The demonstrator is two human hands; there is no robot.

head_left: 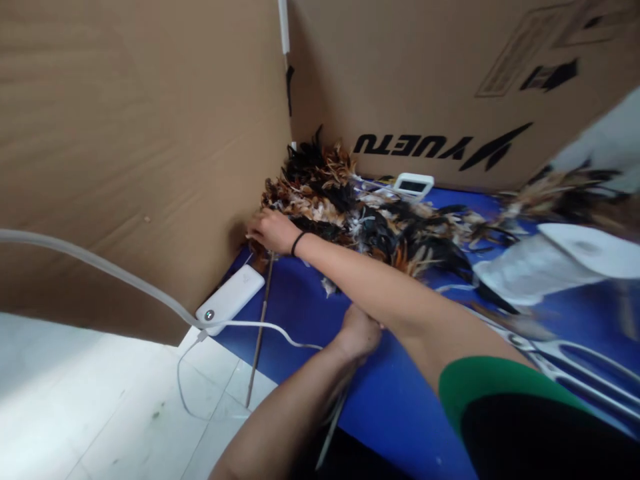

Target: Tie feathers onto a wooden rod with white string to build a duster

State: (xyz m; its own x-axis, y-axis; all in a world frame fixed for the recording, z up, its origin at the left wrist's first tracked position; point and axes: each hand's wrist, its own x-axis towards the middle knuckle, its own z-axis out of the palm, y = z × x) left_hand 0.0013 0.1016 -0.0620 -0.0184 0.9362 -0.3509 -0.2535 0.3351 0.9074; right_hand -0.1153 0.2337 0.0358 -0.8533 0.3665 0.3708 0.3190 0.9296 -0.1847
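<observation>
My right arm, in a green and black sleeve, reaches across above my left. My right hand [274,231], with a black band at the wrist, lies at the left edge of a pile of brown and black feathers [320,207]. Its fingers are bent down among them; what they pinch is hidden. Below it a thin stick [261,327] slants out over the table edge. My left hand [359,332] is closed low over the blue table [400,400], round a thin pale stick [331,430] that sticks out below it. The stick's upper end is hidden behind my right forearm.
A white power bank [230,299] with cables lies at the table's left edge. Scissors [555,353] and a white spool [540,263] are at the right. A small white device [414,185] stands at the back. Cardboard walls [150,133] close off the left and back.
</observation>
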